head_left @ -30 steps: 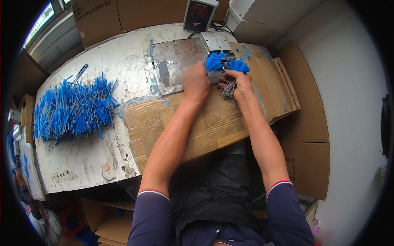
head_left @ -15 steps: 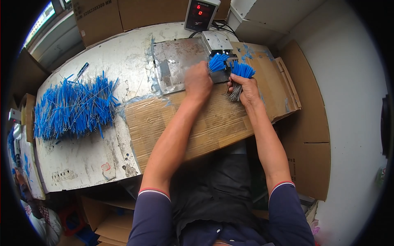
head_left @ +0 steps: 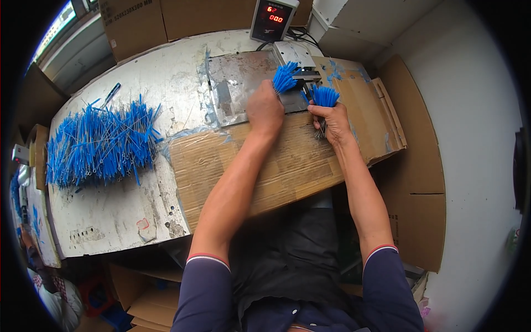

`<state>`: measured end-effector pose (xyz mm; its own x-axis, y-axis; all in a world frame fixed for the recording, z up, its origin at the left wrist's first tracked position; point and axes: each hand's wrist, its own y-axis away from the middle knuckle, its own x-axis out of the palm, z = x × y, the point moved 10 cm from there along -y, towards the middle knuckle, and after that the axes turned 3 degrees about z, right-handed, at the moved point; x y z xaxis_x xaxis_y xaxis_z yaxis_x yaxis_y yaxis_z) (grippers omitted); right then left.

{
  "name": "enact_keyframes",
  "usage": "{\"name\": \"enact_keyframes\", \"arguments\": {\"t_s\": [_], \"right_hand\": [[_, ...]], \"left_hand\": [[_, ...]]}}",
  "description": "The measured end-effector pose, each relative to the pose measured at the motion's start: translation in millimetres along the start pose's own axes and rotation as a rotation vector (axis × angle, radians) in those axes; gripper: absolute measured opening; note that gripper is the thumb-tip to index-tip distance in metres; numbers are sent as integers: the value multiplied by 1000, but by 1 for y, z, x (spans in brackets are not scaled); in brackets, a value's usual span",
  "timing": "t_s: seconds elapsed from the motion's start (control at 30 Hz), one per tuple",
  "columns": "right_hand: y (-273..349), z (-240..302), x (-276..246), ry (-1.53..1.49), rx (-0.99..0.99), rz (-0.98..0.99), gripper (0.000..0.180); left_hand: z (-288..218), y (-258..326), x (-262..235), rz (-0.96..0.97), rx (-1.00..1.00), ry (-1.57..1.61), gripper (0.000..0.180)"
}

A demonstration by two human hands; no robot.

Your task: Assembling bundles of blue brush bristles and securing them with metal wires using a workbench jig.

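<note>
In my left hand (head_left: 266,110) is a bundle of thin wire-stemmed straw brushes (head_left: 285,77), their blue heads pointing up and right over the metal plate. My right hand (head_left: 334,120), closed as well, grips a second bundle of the same brushes (head_left: 325,96); its blue heads stand up and the bare wire stems hang below the fingers. Both hands are just in front of a small metal device (head_left: 294,53) at the plate's right end. A large loose pile of these blue brushes (head_left: 102,144) lies on the left of the table.
A display box (head_left: 274,21) with lit red digits stands behind the device, cables beside it. Flattened cardboard (head_left: 249,171) covers the table's front. The worn white tabletop (head_left: 121,216) extends left, with a pen (head_left: 113,93) behind the pile. Another person (head_left: 61,299) is at far left.
My left hand's bundle has tilted more upright and shifted slightly left. My right hand has rotated a little, its bundle now slightly lower. The red digits on the display have changed.
</note>
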<state>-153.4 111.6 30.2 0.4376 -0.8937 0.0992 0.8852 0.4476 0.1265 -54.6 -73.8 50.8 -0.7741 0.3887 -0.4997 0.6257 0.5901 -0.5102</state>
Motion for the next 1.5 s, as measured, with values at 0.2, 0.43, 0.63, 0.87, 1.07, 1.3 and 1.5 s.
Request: {"name": "enact_keyframes", "arguments": {"t_s": [0.2, 0.43, 0.63, 0.87, 1.07, 1.3, 1.5], "right_hand": [[-13, 3, -3, 61, -85, -95, 19], [-19, 0, -3, 118, -42, -239, 16], [-20, -1, -3, 116, -81, -288, 18], [-17, 1, -3, 89, -131, -313, 19], [-16, -1, -2, 99, -126, -323, 17], [-17, -1, -1, 127, -84, -344, 18], [-17, -4, -1, 66, -50, -295, 14]], "left_hand": [[1, 0, -4, -40, -25, 44, 10], [9, -1, -4, -51, -59, 49, 20], [5, -2, -9, -94, -16, 60, 21], [5, -1, -9, -92, -10, 66, 20], [6, -1, -7, -86, -9, 67, 20], [0, -2, -4, -73, 51, 45, 19], [-8, 1, 4, 41, 114, 1, 18]]}}
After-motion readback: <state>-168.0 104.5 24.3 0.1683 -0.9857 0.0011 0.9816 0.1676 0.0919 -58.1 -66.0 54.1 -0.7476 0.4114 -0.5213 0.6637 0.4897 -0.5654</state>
